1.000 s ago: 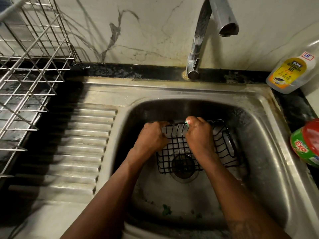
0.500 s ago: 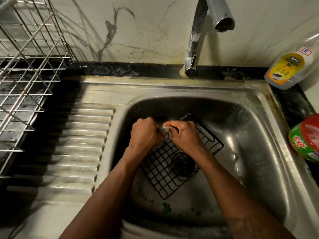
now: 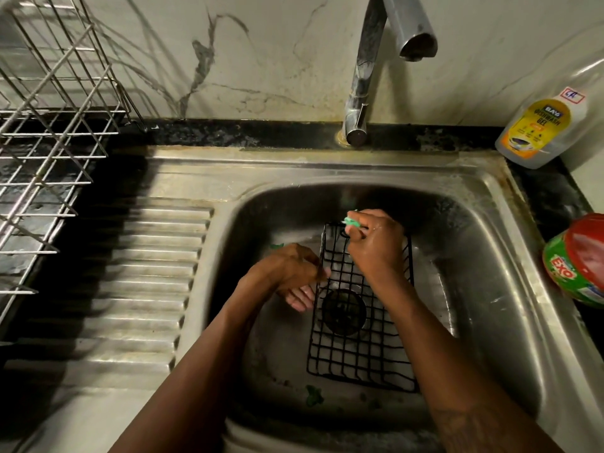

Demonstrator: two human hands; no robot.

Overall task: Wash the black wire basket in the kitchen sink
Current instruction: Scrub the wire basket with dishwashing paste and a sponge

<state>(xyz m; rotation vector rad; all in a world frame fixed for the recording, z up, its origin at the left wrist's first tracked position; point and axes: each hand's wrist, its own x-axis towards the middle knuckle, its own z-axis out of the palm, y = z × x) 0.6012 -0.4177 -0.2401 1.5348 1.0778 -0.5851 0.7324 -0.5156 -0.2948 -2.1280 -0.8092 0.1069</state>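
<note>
The black wire basket (image 3: 356,351) lies in the steel sink (image 3: 490,289), over the drain, its long side running from far to near. My left hand (image 3: 291,276) grips the basket's left edge at mid-height, fingers curled under the wire. My right hand (image 3: 376,246) is over the basket's far end and pinches a small green scrubber (image 3: 352,223) against the far rim. My right forearm hides part of the basket's right side.
The tap (image 3: 385,60) stands behind the sink with no water running. A dishwash gel bottle (image 3: 539,129) and a red-and-green Exo tub (image 3: 578,259) sit on the right counter. A steel wire dish rack (image 3: 49,125) stands left of the ribbed drainboard (image 3: 147,273). Green scraps (image 3: 313,395) lie on the sink floor.
The basket has been turned from a diagonal lie to lengthwise in the sink. My right hand moved to its far end with the scrubber; my left hand shifted to the left edge.
</note>
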